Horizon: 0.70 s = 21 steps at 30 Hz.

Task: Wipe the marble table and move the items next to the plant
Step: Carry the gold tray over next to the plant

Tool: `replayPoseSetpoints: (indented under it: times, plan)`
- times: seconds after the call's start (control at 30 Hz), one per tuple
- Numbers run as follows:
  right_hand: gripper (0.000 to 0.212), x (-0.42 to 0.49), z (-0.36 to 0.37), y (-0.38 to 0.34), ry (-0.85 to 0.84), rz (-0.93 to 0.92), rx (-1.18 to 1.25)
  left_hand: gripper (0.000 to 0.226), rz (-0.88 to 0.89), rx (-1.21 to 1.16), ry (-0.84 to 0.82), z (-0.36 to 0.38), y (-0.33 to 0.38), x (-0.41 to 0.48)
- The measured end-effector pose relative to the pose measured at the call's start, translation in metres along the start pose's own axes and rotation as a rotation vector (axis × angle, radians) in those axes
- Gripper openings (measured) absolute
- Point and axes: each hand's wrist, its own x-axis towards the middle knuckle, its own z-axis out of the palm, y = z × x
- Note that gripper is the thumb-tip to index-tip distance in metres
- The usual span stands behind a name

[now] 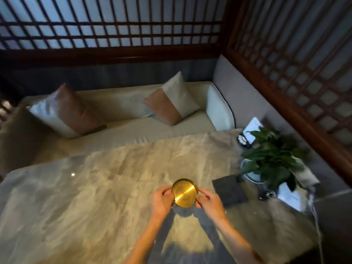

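- Both hands hold the gold tray [184, 193] by its rim: left hand [163, 201] on its left edge, right hand [209, 203] on its right.
- The tray is over the middle of the marble counter [95, 197], well left of the plant [272, 159].
- Best carried level to the right and set down beside the dark mat [229, 190], clear of the leaves.

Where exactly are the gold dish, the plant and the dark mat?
gold dish [184, 193], head view, centre of its shiny inner face.
plant [274, 155], head view, middle of the leaves.
dark mat [229, 191], head view, middle of its bare top surface.
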Motion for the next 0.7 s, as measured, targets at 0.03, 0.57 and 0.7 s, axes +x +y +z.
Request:
replayPoseSetpoints:
  times: [0.03,0.57,0.7]
  plan:
    - [0.031,0.006,-0.012,-0.002,0.03,-0.003,-0.017,0.031,0.007,0.03,0.007,0.015,0.003,0.007]
    - [0.031,0.304,-0.161,-0.002,0.32,0.066,0.052,0.042,0.117,0.211,-0.065,0.266,0.085,0.267]
    - [0.023,0.371,-0.178,0.014,0.411,0.145,-0.026,0.042,0.072,0.207,-0.059,0.329,0.041,0.355]
